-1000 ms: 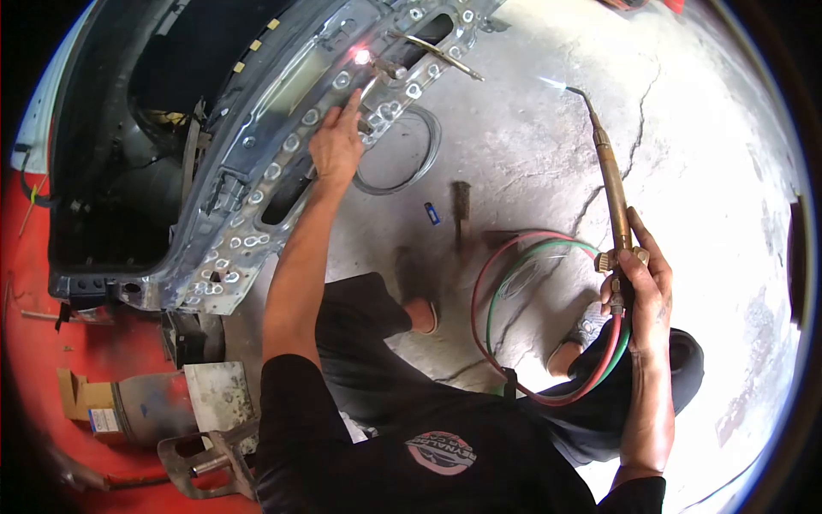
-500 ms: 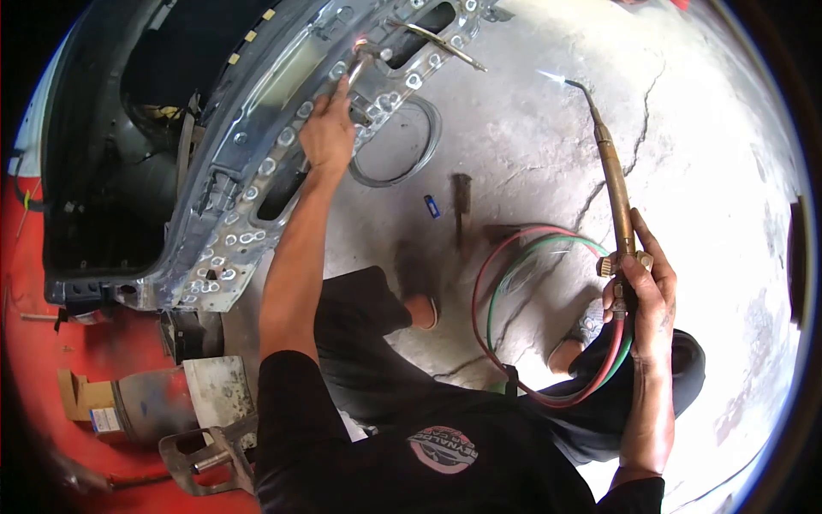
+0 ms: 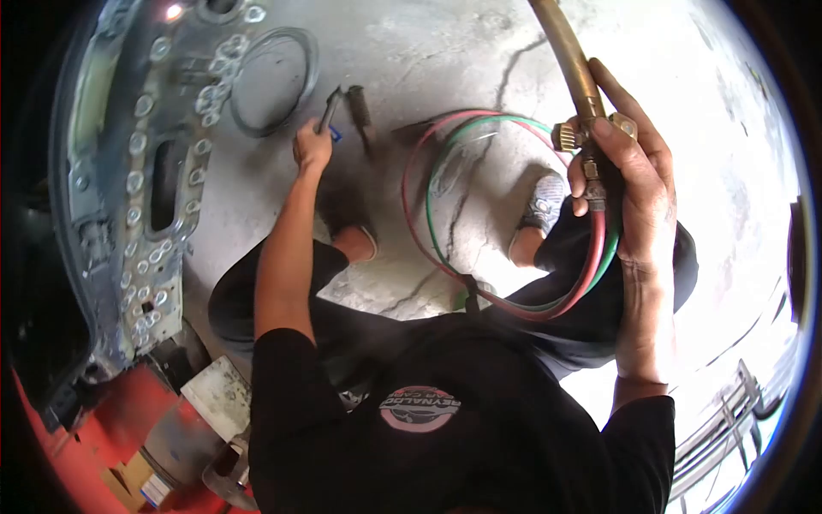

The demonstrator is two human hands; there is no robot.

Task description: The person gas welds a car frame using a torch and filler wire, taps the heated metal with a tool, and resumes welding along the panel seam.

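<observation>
My left hand [image 3: 312, 147] is closed around a slim dark metal tool [image 3: 330, 110], whose exact kind I cannot make out. It is over the concrete floor, close to a brown brush-like tool [image 3: 360, 111] and a small blue object [image 3: 335, 134], partly covered. My right hand [image 3: 638, 163] grips a brass gas torch [image 3: 575, 64] near its valve knobs. The torch's tip is beyond the top edge of the view. Red and green hoses [image 3: 597, 244] run from its lower end. A bright glowing spot [image 3: 174, 12] shows on the grey metal car panel [image 3: 175, 248].
A coil of wire [image 3: 312, 73] lies on the floor beside the panel. The hoses loop in front of my feet. At lower left are a pale metal plate [image 3: 216, 394] and a cardboard box [image 3: 128, 480]. Metal bars [image 3: 728, 420] lie at lower right.
My left hand has left the panel's glowing area and come over the floor, holding the metal tool. The view has shifted, taking the lit torch tip out of sight.
</observation>
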